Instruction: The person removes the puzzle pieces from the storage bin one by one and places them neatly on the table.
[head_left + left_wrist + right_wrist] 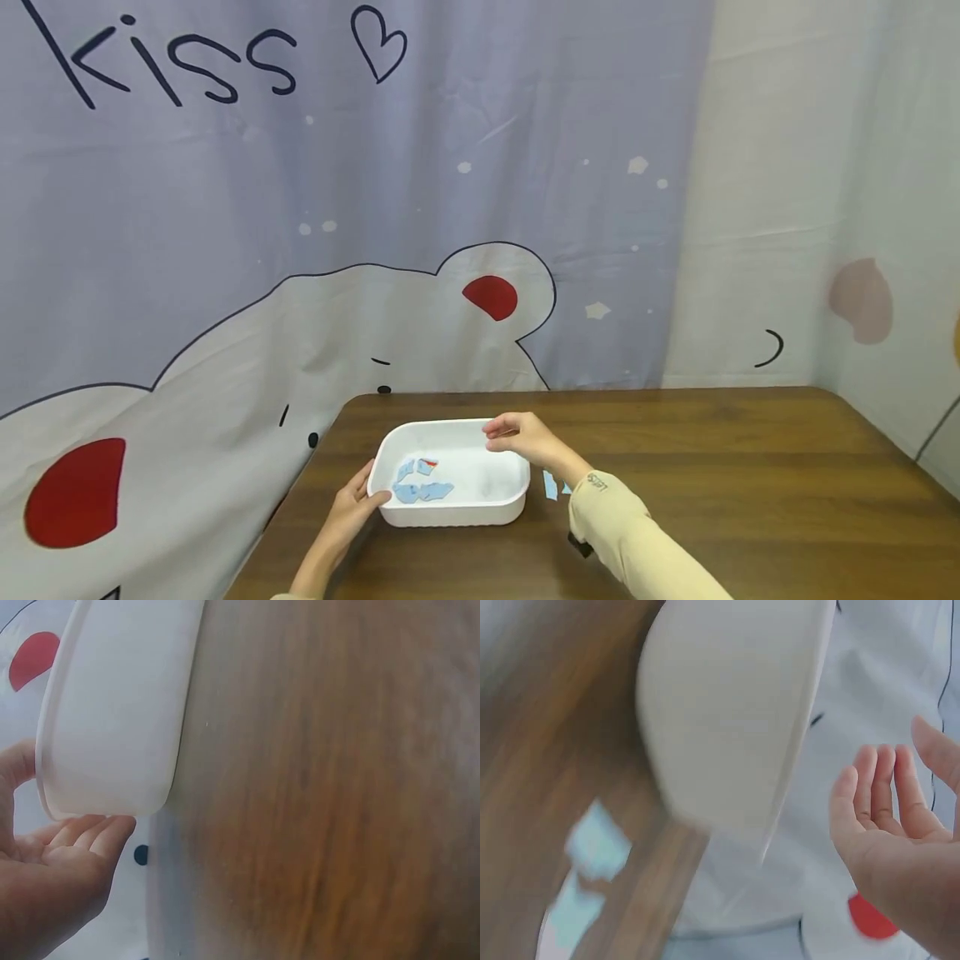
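Note:
A white plastic bin (450,517) stands on the wooden table, with several torn light-blue paper pieces (437,491) lying on the left part of its floor. One of the pieces shows a red patch. My left hand (348,504) holds the bin's left end, thumb on the rim and fingers against the outer wall. Over the bin's right end is my right hand (528,437), fingers loosely bent and thumb apart from them. The right wrist view shows nothing between those fingers.
More light-blue paper scraps (551,485) lie on the table (750,500) just right of the bin, partly hidden by the right forearm. A printed curtain (600,208) hangs behind the table's far edge and along its left side.

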The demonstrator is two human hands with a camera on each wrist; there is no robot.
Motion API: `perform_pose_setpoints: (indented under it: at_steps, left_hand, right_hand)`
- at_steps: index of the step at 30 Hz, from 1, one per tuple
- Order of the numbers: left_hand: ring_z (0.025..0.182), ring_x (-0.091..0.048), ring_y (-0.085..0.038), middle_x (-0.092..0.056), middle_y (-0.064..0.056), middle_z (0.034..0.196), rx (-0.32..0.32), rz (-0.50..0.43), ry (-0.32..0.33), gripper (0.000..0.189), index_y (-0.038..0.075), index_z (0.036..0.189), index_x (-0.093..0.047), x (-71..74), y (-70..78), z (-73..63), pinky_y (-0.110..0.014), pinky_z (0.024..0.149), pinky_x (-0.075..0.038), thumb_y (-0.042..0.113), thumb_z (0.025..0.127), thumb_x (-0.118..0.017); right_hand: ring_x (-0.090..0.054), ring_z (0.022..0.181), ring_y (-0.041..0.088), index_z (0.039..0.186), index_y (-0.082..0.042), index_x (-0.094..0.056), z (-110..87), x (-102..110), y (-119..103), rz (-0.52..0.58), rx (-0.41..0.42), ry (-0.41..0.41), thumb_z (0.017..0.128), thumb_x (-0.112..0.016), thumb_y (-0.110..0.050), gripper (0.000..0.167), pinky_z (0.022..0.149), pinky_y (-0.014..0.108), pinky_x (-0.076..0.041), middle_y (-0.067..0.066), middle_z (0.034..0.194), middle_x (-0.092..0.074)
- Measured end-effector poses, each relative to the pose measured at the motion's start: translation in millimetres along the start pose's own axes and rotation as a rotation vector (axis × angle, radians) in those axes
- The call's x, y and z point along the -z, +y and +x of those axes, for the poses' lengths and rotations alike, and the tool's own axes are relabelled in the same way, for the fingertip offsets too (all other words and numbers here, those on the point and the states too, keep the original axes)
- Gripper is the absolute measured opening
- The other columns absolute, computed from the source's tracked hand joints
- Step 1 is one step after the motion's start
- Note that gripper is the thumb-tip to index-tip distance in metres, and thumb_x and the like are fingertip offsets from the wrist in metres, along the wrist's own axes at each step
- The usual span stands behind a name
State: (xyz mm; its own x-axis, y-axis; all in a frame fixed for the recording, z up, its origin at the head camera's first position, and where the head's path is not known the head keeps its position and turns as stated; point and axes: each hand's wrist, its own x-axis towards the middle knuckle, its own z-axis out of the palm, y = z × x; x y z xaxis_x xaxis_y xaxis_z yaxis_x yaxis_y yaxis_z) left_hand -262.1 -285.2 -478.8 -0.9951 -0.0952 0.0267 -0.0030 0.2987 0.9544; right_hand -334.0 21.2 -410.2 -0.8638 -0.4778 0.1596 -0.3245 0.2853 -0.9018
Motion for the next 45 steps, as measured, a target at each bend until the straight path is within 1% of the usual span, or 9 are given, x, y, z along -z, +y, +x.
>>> perform_pose_setpoints:
  at_steps: [3,7,11,18,21,28,34,41,45]
  left_hand:
    - [0.144,-0.026,-0.042,-0.025,-0.028,0.155,0.001,0.002,-0.004,0.071,-0.006,0.152,-0.022,1.3,-1.5,-0.8,-0.056,0.116,-0.027,0.010,0.093,-0.059]
    - [0.144,-0.027,-0.042,-0.025,-0.028,0.155,-0.006,-0.004,-0.009,0.072,-0.005,0.151,-0.023,1.3,-1.8,-0.5,-0.056,0.116,-0.027,0.011,0.092,-0.060]
    - [0.144,-0.028,-0.041,-0.026,-0.027,0.155,-0.013,-0.013,-0.006,0.071,-0.005,0.151,-0.024,0.4,-1.6,0.4,-0.054,0.116,-0.028,0.010,0.092,-0.060]
    - [0.144,-0.029,-0.040,-0.028,-0.027,0.155,-0.012,-0.017,0.001,0.071,-0.005,0.151,-0.025,1.2,-1.2,-0.2,-0.054,0.117,-0.027,0.008,0.091,-0.060]
    - [0.144,-0.029,-0.041,-0.029,-0.027,0.154,-0.011,-0.013,0.000,0.071,-0.005,0.151,-0.025,0.7,-0.6,-0.4,-0.055,0.117,-0.027,0.009,0.090,-0.060]
    - [0.142,-0.034,-0.042,-0.030,-0.028,0.154,-0.022,-0.009,0.010,0.070,-0.006,0.151,-0.025,0.0,-1.8,-0.7,-0.053,0.116,-0.030,0.008,0.091,-0.060]
    - [0.141,-0.034,-0.044,-0.029,-0.029,0.154,-0.041,-0.019,0.006,0.070,-0.007,0.151,-0.025,-3.4,-1.3,2.2,-0.054,0.115,-0.031,0.008,0.092,-0.059]
    - [0.141,-0.035,-0.043,-0.029,-0.029,0.154,-0.034,-0.020,0.018,0.070,-0.006,0.151,-0.026,-2.5,-2.0,1.8,-0.053,0.115,-0.031,0.007,0.091,-0.060]
    - [0.140,-0.035,-0.044,-0.029,-0.030,0.153,-0.035,-0.012,0.016,0.069,-0.007,0.150,-0.025,-0.3,-2.3,-0.5,-0.053,0.115,-0.032,0.007,0.091,-0.059]
  right_hand:
    - [-0.068,0.094,0.018,0.113,0.009,-0.065,9.0,-24.9,-3.3,0.025,0.019,-0.027,0.085,-0.070,-0.007,0.033,0.086,0.029,-0.057,0.027,0.109,-0.069]
    - [-0.067,0.090,0.013,0.110,0.007,-0.068,18.8,-49.4,-1.7,0.055,-0.022,-0.019,0.082,-0.071,-0.005,0.030,0.083,0.026,-0.055,0.024,0.106,-0.071]
    - [-0.065,0.088,0.011,0.109,0.007,-0.068,25.2,-64.7,2.5,0.061,-0.070,0.006,0.081,-0.070,-0.003,0.030,0.080,0.025,-0.053,0.022,0.101,-0.072]
    - [-0.066,0.083,0.014,0.103,0.011,-0.068,33.8,-86.4,13.2,0.001,-0.072,0.018,0.075,-0.072,0.003,0.029,0.073,0.021,-0.051,0.024,0.096,-0.072]
    - [-0.067,0.085,0.017,0.100,0.010,-0.069,36.9,-91.7,18.1,-0.041,-0.075,-0.003,0.072,-0.073,0.005,0.029,0.076,0.023,-0.053,0.024,0.097,-0.072]
    - [-0.063,0.084,0.016,0.098,0.008,-0.070,42.3,-104.0,23.4,-0.147,-0.131,-0.041,0.066,-0.075,0.007,0.032,0.079,0.027,-0.054,0.017,0.094,-0.072]
    - [-0.060,0.086,0.016,0.099,0.004,-0.069,41.6,-105.2,22.9,-0.214,-0.153,-0.061,0.065,-0.077,0.004,0.035,0.083,0.032,-0.053,0.013,0.095,-0.070]
    - [-0.053,0.076,0.010,0.091,0.002,-0.071,41.1,-105.5,24.3,-0.234,-0.132,-0.067,0.064,-0.078,0.006,0.028,0.073,0.024,-0.048,0.009,0.085,-0.068]
    - [-0.050,0.073,0.010,0.089,0.001,-0.072,41.7,-107.2,25.5,-0.243,-0.127,-0.068,0.065,-0.080,0.005,0.025,0.068,0.022,-0.045,0.007,0.081,-0.065]
